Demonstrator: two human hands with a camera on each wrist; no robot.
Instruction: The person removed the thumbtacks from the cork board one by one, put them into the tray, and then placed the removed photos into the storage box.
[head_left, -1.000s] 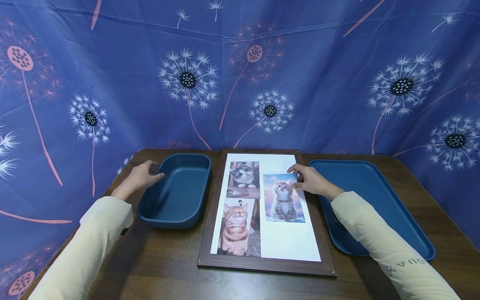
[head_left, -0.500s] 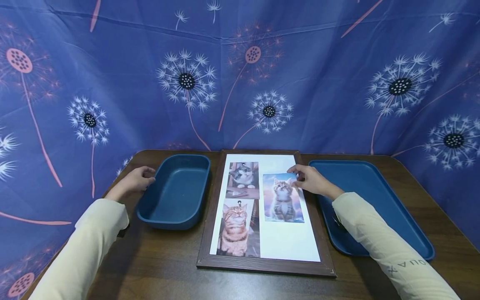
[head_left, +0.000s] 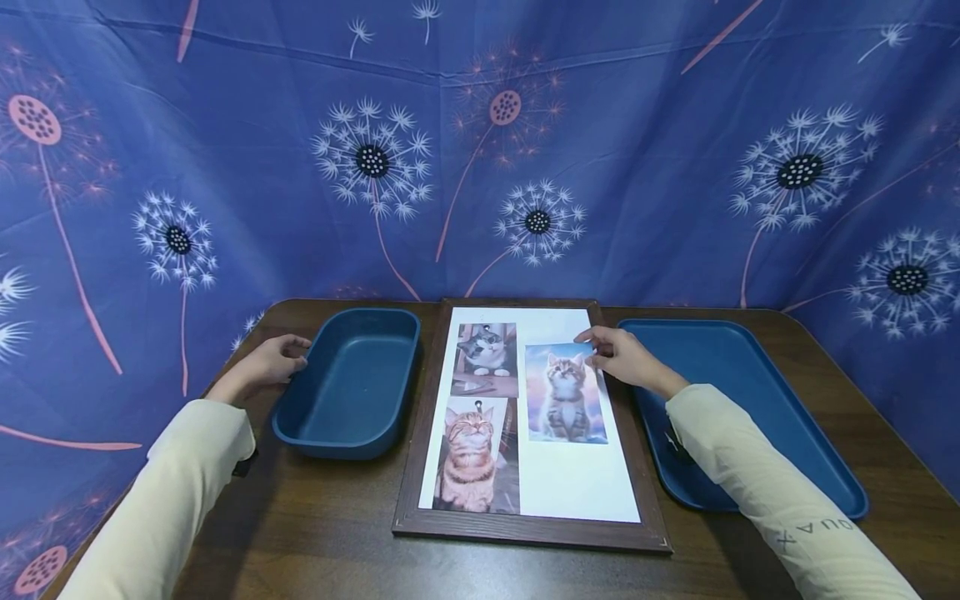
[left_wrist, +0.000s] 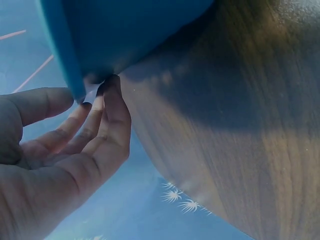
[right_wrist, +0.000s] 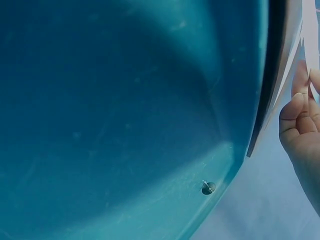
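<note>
At the photo's upper right corner, my right hand [head_left: 626,362] pinches a kitten photo [head_left: 566,400] that lies over the white board [head_left: 577,492] inside a dark wooden frame. The right wrist view catches these fingers [right_wrist: 297,105] at the edge of a pale sheet. My left hand [head_left: 266,362] is at the left rim of the deep blue bin [head_left: 352,387], fingers loosely curved. Seen from the left wrist, its thumb [left_wrist: 52,102] meets the rim and the fingertips reach close under the bin. A grey-and-white cat photo [head_left: 486,358] and an orange cat photo [head_left: 476,462] lie on the board's left side.
A shallow blue tray [head_left: 712,367] stands right of the frame, partly under my right sleeve. One round-headed pin [right_wrist: 208,188] shows near its edge. Dark pins [head_left: 480,406] sit at the tops of both left photos. A dandelion-patterned blue curtain [head_left: 645,167] hangs behind the wooden table [head_left: 337,533].
My left hand has drawn back to the left, its thumb leaving the bin's inside. The kitten photo has shifted very slightly upward under my right hand.
</note>
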